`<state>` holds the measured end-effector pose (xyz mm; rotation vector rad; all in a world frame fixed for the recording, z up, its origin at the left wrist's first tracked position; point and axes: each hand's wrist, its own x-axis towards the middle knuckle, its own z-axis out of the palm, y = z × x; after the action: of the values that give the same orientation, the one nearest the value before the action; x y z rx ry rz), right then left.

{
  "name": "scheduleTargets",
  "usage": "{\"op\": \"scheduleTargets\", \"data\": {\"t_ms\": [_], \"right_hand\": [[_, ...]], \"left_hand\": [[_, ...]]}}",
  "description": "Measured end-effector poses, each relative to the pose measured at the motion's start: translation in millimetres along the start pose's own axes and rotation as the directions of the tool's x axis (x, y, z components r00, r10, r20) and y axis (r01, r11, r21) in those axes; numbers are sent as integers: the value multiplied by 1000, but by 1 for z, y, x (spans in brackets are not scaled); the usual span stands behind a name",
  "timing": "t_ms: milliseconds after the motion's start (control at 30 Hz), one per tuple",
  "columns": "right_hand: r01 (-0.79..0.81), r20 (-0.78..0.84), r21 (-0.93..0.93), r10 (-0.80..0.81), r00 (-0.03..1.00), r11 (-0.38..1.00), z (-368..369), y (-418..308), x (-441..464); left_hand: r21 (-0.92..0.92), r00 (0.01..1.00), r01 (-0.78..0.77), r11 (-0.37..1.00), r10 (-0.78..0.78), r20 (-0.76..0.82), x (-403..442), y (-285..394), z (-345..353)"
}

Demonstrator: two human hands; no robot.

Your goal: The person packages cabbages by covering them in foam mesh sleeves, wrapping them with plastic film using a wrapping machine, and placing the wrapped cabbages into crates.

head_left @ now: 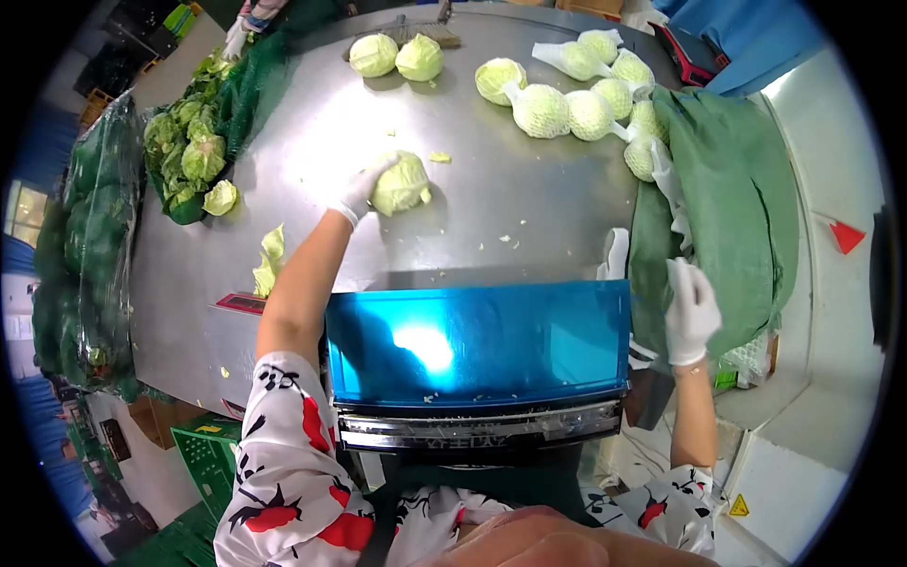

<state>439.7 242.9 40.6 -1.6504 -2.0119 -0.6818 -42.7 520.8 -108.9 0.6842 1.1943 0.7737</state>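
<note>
In a white glove, my left hand (359,192) grips the left side of a pale green cabbage (402,183) on the metal table (444,236). My right hand (693,315), also gloved in white, is at the right by the green sack (737,208). Its fingers are drawn together; whether the white bit at their tips is glove or foam net is unclear. White foam net sleeves (673,194) lie along the sack just above this hand. Several cabbages in white foam nets (541,111) rest at the back right, near one bare cabbage (500,81).
A blue-topped machine (477,335) stands directly before me. Two bare cabbages (374,56) sit at the back edge by a brush (439,35). Leafy cabbages in green netting (194,142) lie left, with a loose leaf (269,260) nearer. Another person's gloved hand (235,38) shows far left.
</note>
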Motion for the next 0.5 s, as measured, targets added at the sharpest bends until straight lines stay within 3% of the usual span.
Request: {"op": "scheduleTargets", "data": {"t_ms": [67, 133, 233, 267, 300, 333, 367, 400, 433, 467, 500], "right_hand": [[0, -192, 49, 10, 981, 999, -25, 2, 19], [-116, -315, -10, 107, 943, 993, -43, 4, 31], [-134, -422, 54, 144, 895, 990, -72, -3, 54], [-117, -455, 89, 145, 878, 989, -79, -6, 60], [-95, -478, 272, 219, 851, 958, -83, -1, 58], [-197, -437, 508, 448, 780, 838, -90, 2, 60], [-265, -330, 713, 644, 690, 649, -99, 3, 62], [-241, -198, 848, 704, 682, 473, -103, 3, 63], [-217, -62, 938, 748, 660, 270, -106, 3, 63], [-398, 23, 874, 795, 607, 279, -100, -5, 62], [-103, 402, 877, 598, 694, -469, -96, 4, 52]], "left_hand": [[88, 992, -95, 992, 87, 89, -60, 24, 35], [225, 954, -283, 932, 248, 171, -104, 23, 52], [240, 811, -541, 806, 425, 402, -202, 16, 94], [262, 774, -609, 749, 490, 401, -219, -9, 100], [409, 661, -750, 520, 564, 495, -242, -18, 108], [375, 579, -815, 441, 610, 542, -266, -23, 123], [464, 513, -848, 255, 614, 600, -280, -37, 130], [434, 474, -871, 232, 631, 614, -289, -53, 135], [423, 516, -854, 302, 595, 616, -299, -64, 137], [428, 536, -843, 325, 572, 621, -304, -77, 138], [469, 534, -842, 267, 535, 655, -315, -76, 138]]}}
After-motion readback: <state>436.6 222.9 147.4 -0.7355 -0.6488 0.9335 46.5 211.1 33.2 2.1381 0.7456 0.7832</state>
